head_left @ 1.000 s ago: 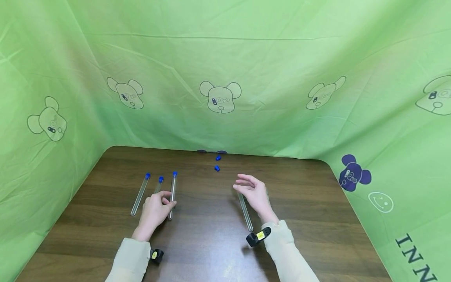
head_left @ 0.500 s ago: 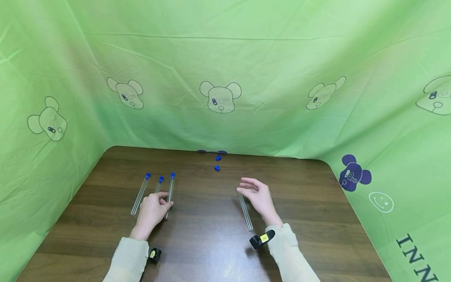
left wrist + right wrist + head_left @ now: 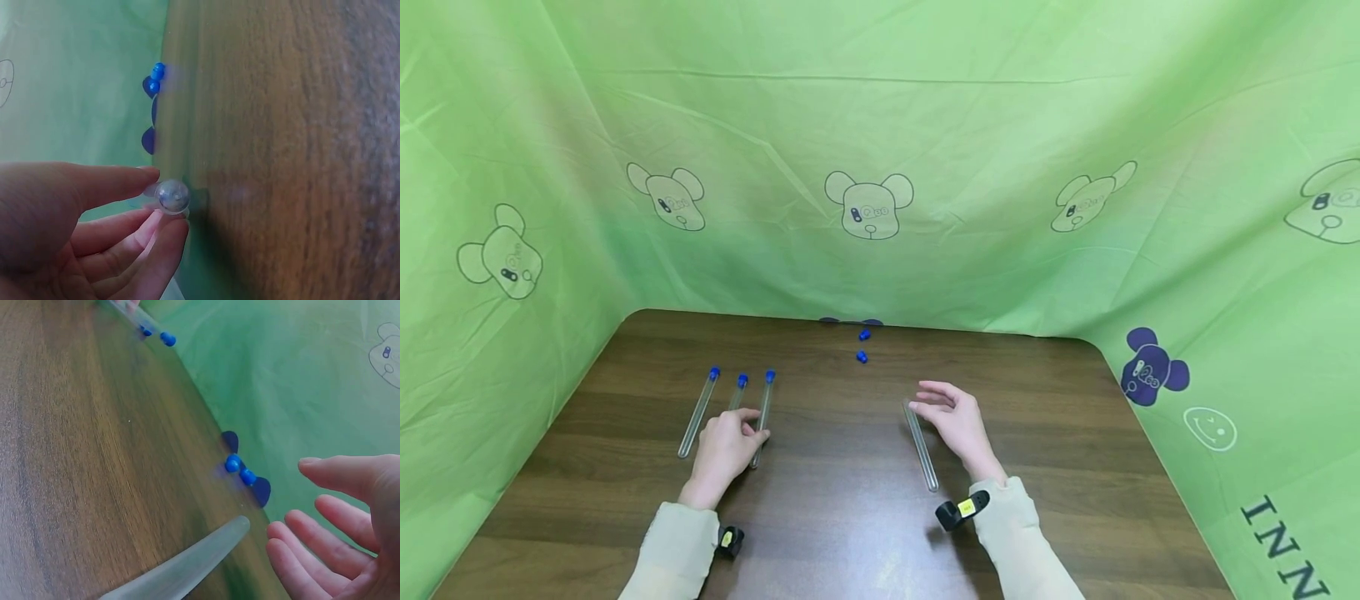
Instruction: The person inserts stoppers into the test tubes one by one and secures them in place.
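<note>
My left hand (image 3: 724, 446) pinches a clear test tube (image 3: 765, 408) with a blue cap between thumb and fingers. In the left wrist view, that tube's rounded end (image 3: 174, 197) points at the camera. Two more blue-capped test tubes lie to its left: one (image 3: 698, 417) in full sight, the other (image 3: 737, 397) partly hidden behind the left hand. My right hand (image 3: 957, 422) hovers with parted fingers beside the upper end of an uncapped test tube (image 3: 922, 450). The right wrist view shows nothing between the fingers of the right hand (image 3: 337, 531), with the uncapped tube (image 3: 187, 565) alongside.
Two loose blue caps, one (image 3: 865, 335) behind the other (image 3: 862, 357), lie near the back edge of the brown wooden table (image 3: 835, 517). A green printed cloth (image 3: 760, 250) hangs around the back and sides. Black cameras are strapped to both wrists.
My left hand has shifted slightly left with the capped test tube, closer to the other capped ones. The right hand has drawn back a little to the right from the uncapped tube.
</note>
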Available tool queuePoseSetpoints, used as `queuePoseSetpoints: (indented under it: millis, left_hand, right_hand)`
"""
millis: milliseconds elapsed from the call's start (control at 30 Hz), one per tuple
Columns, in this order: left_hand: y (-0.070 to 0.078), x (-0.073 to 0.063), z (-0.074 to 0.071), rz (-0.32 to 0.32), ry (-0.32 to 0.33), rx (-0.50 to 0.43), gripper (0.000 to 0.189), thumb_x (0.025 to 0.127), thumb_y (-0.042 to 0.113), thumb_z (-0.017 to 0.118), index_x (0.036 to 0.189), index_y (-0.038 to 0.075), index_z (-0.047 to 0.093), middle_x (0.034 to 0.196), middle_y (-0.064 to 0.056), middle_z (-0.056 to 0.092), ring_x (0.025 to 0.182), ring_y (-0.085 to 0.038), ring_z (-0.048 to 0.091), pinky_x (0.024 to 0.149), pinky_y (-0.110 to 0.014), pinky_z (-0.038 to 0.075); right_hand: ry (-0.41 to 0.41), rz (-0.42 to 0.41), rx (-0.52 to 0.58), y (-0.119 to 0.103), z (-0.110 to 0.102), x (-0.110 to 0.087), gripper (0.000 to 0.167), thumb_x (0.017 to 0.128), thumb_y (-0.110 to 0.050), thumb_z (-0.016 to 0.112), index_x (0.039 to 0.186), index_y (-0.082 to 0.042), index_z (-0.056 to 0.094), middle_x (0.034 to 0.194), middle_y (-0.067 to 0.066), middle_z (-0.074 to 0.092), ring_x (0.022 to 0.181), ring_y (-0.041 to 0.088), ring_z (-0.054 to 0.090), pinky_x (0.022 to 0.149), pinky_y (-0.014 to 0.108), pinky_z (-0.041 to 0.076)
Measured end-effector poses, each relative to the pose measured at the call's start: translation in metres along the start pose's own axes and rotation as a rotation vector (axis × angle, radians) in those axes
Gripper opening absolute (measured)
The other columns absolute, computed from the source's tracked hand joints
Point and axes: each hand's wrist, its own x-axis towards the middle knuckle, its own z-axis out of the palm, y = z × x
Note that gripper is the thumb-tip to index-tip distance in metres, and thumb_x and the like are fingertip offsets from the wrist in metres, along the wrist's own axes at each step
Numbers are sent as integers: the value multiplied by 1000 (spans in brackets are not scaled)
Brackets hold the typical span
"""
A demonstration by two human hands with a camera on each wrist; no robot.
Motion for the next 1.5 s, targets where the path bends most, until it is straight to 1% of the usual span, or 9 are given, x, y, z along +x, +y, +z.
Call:
queuePoseSetpoints:
  millis: [133,433,633,733,833,867,1033,1100,1500]
  left_hand:
    - [-1,0,1,-12,2,11,34,84,14,82,114,-2,75,68,6,65,69,-21,65,67,-47,53]
    - [-1,1,3,-22,15,9,34,83,13,82,113,-2,75,66,6,63,62,-15,61,61,-42,51]
    - [-1,0,5,-44,12,22,36,84,16,82,114,-1,74,67,6,63,60,-18,61,53,-40,49]
    - [0,0,6,-57,4,38,37,84,17,82,116,0,74,68,5,63,60,-19,62,51,-40,49]
    - [1,0,6,-63,5,45,37,84,16,82,116,-1,74,68,5,63,60,-21,62,50,-41,49]
    - [2,0,6,-65,6,48,37,84,16,83,116,0,74,68,4,64,61,-21,62,51,-41,49]
    - [1,1,6,-68,14,53,37,85,15,82,117,-1,73,69,3,65,61,-23,63,51,-43,50]
    - [1,1,6,-63,19,57,38,84,15,82,117,-1,73,70,3,65,62,-23,64,51,-43,51]
    - [1,2,6,-40,45,54,41,83,15,84,118,-2,72,73,1,68,66,-27,67,53,-46,52]
  right_hand:
    - [2,19,-31,-2,-1,-2,47,86,-5,81,128,6,64,115,24,70,92,16,72,78,19,53]
    - [5,43,-74,-1,-3,-4,47,87,-7,81,129,6,65,115,23,71,94,21,72,75,20,54]
    - [2,46,-94,3,-4,-4,43,87,-4,79,126,8,65,112,24,71,94,25,73,74,23,56]
    - [1,50,-91,3,-4,-5,44,86,-3,80,126,8,65,111,24,71,92,24,73,74,25,57]
    - [-4,46,-86,-4,-4,-9,44,86,-2,79,125,9,65,111,25,71,91,24,73,77,34,59]
    - [-5,45,-87,-6,-4,-10,44,86,-2,79,125,11,64,111,27,70,91,26,73,77,35,59]
    - [-6,44,-107,-5,-4,-11,44,87,-3,79,126,10,63,111,27,70,93,28,73,74,26,57]
    - [-3,49,-110,2,-5,-9,45,86,-4,80,127,8,65,110,23,72,93,26,73,72,21,55]
    - [-10,66,-113,5,-6,-9,47,86,-6,80,128,7,64,112,23,71,95,27,72,72,22,55]
